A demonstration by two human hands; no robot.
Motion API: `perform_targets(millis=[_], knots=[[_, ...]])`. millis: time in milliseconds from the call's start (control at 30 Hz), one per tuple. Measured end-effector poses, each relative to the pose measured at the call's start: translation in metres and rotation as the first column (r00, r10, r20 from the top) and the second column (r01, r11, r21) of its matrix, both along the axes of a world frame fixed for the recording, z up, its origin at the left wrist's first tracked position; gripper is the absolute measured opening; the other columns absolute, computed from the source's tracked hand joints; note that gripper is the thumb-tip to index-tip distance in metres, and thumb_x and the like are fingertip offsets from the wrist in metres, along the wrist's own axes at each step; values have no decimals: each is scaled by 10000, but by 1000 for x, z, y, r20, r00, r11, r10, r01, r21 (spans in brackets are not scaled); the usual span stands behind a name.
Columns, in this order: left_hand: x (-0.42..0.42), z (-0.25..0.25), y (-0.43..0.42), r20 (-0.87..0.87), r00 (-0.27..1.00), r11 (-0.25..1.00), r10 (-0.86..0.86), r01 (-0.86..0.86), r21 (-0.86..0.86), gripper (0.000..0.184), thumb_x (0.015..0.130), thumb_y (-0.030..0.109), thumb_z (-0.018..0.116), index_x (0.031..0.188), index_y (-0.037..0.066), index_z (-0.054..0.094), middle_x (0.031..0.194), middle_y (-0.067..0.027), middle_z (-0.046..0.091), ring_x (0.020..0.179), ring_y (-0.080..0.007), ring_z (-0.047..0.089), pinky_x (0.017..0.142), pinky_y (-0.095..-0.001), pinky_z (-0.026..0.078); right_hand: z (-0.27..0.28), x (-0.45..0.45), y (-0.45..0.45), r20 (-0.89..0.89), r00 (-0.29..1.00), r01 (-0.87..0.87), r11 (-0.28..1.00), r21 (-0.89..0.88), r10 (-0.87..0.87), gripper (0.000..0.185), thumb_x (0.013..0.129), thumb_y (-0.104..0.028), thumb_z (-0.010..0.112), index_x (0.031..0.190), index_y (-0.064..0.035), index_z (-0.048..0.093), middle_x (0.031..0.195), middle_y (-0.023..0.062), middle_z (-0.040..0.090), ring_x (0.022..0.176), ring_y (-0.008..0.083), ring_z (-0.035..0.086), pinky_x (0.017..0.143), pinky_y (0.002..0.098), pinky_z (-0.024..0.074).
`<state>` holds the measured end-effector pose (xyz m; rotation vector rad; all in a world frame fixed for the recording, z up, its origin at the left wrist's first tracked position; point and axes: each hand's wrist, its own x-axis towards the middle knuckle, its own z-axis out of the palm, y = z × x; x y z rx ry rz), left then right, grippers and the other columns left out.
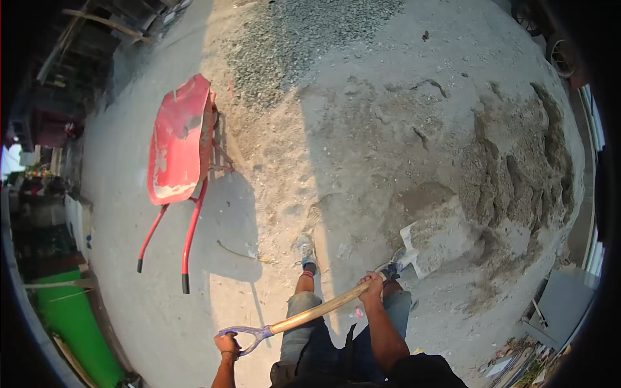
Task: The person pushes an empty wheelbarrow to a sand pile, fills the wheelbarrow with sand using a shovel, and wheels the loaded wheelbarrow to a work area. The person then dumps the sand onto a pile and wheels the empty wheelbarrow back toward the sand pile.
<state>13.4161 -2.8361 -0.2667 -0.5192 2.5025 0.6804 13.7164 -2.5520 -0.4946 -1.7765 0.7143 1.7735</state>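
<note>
A shovel [323, 308] slants across in front of my legs, with a wooden shaft and a bluish D-shaped handle. My left hand [226, 343] is closed around the D-handle at the lower left. Further along, my right hand [372, 287] wraps round the shaft close to the blade end. The pale shovel blade [413, 253] lies low against the greyish sand [453, 161]; its front part blends with the sand, so I cannot tell how much it carries. A red wheelbarrow [181, 139] stands to the left, its two handles pointing toward me, apart from both hands.
A grey gravel heap [291, 45] lies ahead beyond the wheelbarrow. At the lower left is a bright green panel [74, 323]. A grey board [563, 307] leans at the right edge, above scattered debris [517, 362]. Wheels [560, 55] show at the upper right.
</note>
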Motion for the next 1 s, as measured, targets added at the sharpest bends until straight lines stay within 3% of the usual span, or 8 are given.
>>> perform_targets(millis=[233, 467, 600, 700, 733, 833, 933, 1000], knots=[[47, 30, -128, 63, 772, 775, 632, -629, -59, 89, 645, 27, 531, 570, -3, 496, 398, -71, 378, 266, -188, 376, 239, -331, 333, 47, -199, 7, -40, 872, -482, 869, 109, 488, 128, 684, -29, 588, 703, -59, 465, 563, 29, 451, 428, 165, 451, 416, 300, 408], [120, -5, -112, 143, 400, 390, 905, -916, 91, 150, 683, 138, 527, 696, -11, 541, 439, -83, 379, 361, -211, 424, 358, -364, 373, 77, -391, 17, -20, 500, -776, 458, 434, 866, 137, 703, -24, 620, 773, -20, 502, 592, 44, 492, 438, 148, 487, 401, 273, 428], [94, -8, -140, 318, 389, 356, 864, -921, 161, 165, 699, 162, 520, 714, -1, 546, 462, -74, 380, 387, -177, 410, 382, -316, 383, 80, -485, -1, 256, 193, -854, 33, 520, 947, 230, 687, -89, 668, 822, 17, 515, 675, 94, 553, 546, 197, 562, 503, 322, 481], [62, 1, -192, 852, 283, 149, 440, -959, 242, 191, 742, 204, 519, 691, 24, 481, 532, -35, 407, 409, -127, 377, 385, -245, 361, 101, -536, -4, 530, -68, -847, -330, 418, 845, 402, 644, -181, 715, 905, 49, 514, 793, 146, 591, 681, 245, 600, 619, 354, 500], [29, 34, -144, 948, -216, -334, 236, -934, -129, 195, 748, 209, 519, 671, 45, 445, 540, -24, 387, 406, -124, 370, 377, -248, 361, 110, -548, -1, 677, -190, -809, -505, 303, 711, 503, 617, -231, 737, 954, 64, 507, 856, 170, 601, 754, 265, 609, 678, 363, 499], [28, 17, -167, 965, -262, -330, -24, -909, -255, 214, 758, 230, 500, 650, 59, 430, 521, -6, 343, 384, -124, 333, 358, -252, 350, 110, -567, 0, 641, -237, -768, -545, 336, 730, 637, 570, -288, 758, 1013, 76, 481, 924, 202, 591, 823, 295, 600, 722, 361, 490], [17, 41, -133, 942, -6, -118, 337, -992, 36, 234, 770, 251, 511, 665, 48, 462, 531, -22, 411, 374, -149, 385, 352, -266, 369, 107, -558, 6, 581, -153, -785, -455, 419, 799, 569, 593, -229, 738, 999, 70, 477, 867, 186, 588, 749, 283, 605, 679, 360, 499], [21, 46, -120, 500, 640, 571, 583, -761, 308, 214, 780, 238, 527, 695, 44, 501, 557, -52, 499, 411, -182, 485, 362, -295, 412, 90, -535, 6, 453, -7, -798, -278, 535, 892, 483, 618, -192, 711, 961, 55, 479, 816, 169, 579, 698, 267, 598, 648, 361, 499]])
